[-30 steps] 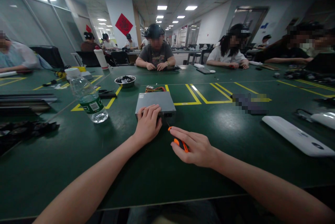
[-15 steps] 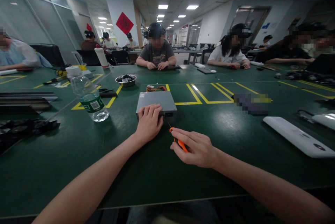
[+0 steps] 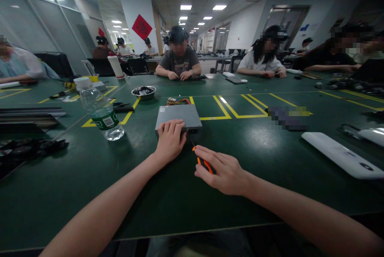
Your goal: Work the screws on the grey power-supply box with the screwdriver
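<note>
Grey metal box (image 3: 181,113) (a computer power supply, to judge by its socket (image 3: 194,131) and bundled leads), lying flat on the green table (image 3: 168,201) in front of the person, its coloured wires (image 3: 177,102) gathered at the far side. The left hand (image 3: 170,139) is laid over the near edge, fingers on the top panel and thumb down by the near face; whether it squeezes the edge or only presses cannot be told. The right hand (image 3: 223,169) is closed round the handle of an orange-and-black screwdriver (image 3: 205,165), whose thin shaft points at the near face; contact at the tip is too small to make out. Handling, as judged: the casing should be stiff and fairly heavy for its bulk, its smooth metal liable to slide on the table under a push from the tool. It is best held by the top panel and side walls, clear of the screwdriver's line; the wires, soft and easily strained, make a poor handhold
</note>
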`<control>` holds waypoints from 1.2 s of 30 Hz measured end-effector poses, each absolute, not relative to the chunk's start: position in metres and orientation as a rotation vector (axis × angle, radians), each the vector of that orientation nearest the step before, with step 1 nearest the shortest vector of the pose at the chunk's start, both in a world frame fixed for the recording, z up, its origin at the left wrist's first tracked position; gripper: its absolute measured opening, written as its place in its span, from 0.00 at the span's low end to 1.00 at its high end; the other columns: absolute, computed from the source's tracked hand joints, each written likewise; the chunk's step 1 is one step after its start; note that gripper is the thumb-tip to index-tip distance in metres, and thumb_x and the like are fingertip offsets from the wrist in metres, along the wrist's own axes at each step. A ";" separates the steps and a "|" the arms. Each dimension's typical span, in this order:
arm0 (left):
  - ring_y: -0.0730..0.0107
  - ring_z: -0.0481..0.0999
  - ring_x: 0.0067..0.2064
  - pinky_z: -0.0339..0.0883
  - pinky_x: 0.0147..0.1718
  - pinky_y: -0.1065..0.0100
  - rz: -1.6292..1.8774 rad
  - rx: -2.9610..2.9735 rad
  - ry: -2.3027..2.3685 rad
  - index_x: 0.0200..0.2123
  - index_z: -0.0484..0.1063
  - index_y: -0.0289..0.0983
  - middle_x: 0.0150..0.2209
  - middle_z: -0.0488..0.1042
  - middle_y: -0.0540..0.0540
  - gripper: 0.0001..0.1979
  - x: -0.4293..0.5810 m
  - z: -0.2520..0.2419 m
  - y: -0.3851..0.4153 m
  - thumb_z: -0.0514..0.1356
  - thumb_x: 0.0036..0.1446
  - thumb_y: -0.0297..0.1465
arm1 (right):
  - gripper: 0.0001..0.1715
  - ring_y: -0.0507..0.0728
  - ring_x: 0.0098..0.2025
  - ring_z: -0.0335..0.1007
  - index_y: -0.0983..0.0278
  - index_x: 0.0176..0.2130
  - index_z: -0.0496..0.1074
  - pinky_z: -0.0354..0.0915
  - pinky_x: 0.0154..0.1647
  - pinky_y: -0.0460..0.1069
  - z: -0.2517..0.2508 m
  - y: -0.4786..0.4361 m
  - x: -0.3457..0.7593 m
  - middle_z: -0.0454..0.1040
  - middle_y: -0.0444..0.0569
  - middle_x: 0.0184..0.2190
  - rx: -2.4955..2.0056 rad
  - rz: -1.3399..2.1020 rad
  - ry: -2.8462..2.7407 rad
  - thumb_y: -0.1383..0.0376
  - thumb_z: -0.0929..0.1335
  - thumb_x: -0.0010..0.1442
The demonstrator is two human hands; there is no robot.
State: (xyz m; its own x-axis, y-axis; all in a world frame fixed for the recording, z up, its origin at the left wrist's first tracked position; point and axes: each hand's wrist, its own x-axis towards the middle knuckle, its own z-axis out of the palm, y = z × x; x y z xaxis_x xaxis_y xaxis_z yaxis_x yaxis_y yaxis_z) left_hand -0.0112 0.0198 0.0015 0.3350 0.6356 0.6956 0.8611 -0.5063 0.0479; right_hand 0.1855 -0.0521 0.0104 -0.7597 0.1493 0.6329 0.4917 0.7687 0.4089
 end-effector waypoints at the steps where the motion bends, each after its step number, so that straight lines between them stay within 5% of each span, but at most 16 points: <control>1: 0.59 0.63 0.52 0.51 0.49 0.56 -0.959 -2.277 -1.332 0.45 0.63 0.38 0.50 0.68 0.42 0.12 -0.011 0.001 0.020 0.52 0.57 0.30 | 0.12 0.62 0.52 0.64 0.64 0.42 0.63 0.68 0.37 0.48 0.012 -0.052 0.186 0.70 0.61 0.45 -0.470 -0.767 -2.351 0.63 0.66 0.57; 6: 0.58 0.64 0.52 0.51 0.48 0.56 -0.944 -2.278 -1.329 0.45 0.62 0.37 0.50 0.68 0.42 0.12 -0.012 0.000 0.021 0.52 0.57 0.30 | 0.17 0.60 0.48 0.68 0.66 0.36 0.63 0.68 0.39 0.49 0.015 -0.049 0.184 0.73 0.59 0.40 -0.438 -0.738 -2.292 0.55 0.66 0.56; 11: 0.58 0.64 0.51 0.50 0.48 0.55 -0.959 -2.275 -1.320 0.45 0.62 0.38 0.50 0.68 0.42 0.12 -0.011 0.002 0.021 0.52 0.57 0.30 | 0.17 0.61 0.51 0.64 0.65 0.38 0.65 0.66 0.40 0.51 0.011 -0.049 0.182 0.70 0.58 0.46 -0.451 -0.720 -2.365 0.54 0.65 0.56; 18: 0.60 0.64 0.52 0.51 0.48 0.56 -0.968 -2.288 -1.332 0.45 0.62 0.38 0.50 0.68 0.42 0.12 -0.011 0.002 0.021 0.53 0.57 0.30 | 0.10 0.50 0.28 0.64 0.64 0.39 0.67 0.62 0.29 0.46 0.005 -0.049 0.182 0.73 0.52 0.40 -0.361 -0.665 -2.408 0.67 0.68 0.54; 26: 0.60 0.64 0.51 0.50 0.48 0.56 -0.958 -2.270 -1.326 0.45 0.62 0.38 0.50 0.68 0.43 0.12 -0.011 0.002 0.023 0.53 0.56 0.29 | 0.18 0.55 0.38 0.70 0.70 0.46 0.64 0.66 0.33 0.47 0.018 -0.061 0.176 0.70 0.63 0.44 -0.392 -0.507 -2.422 0.61 0.61 0.59; 30: 0.60 0.64 0.51 0.50 0.48 0.56 -0.957 -2.277 -1.331 0.45 0.62 0.38 0.50 0.68 0.43 0.12 -0.011 0.002 0.023 0.53 0.56 0.29 | 0.14 0.54 0.32 0.71 0.64 0.43 0.65 0.64 0.27 0.47 0.024 -0.060 0.179 0.72 0.61 0.39 -0.405 -0.647 -2.354 0.59 0.62 0.59; 36: 0.60 0.64 0.51 0.50 0.48 0.56 -0.966 -2.278 -1.335 0.45 0.62 0.38 0.50 0.68 0.42 0.12 -0.011 0.002 0.022 0.53 0.56 0.29 | 0.13 0.53 0.30 0.70 0.68 0.37 0.64 0.65 0.30 0.48 0.019 -0.056 0.182 0.73 0.61 0.38 -0.405 -0.588 -2.325 0.59 0.63 0.59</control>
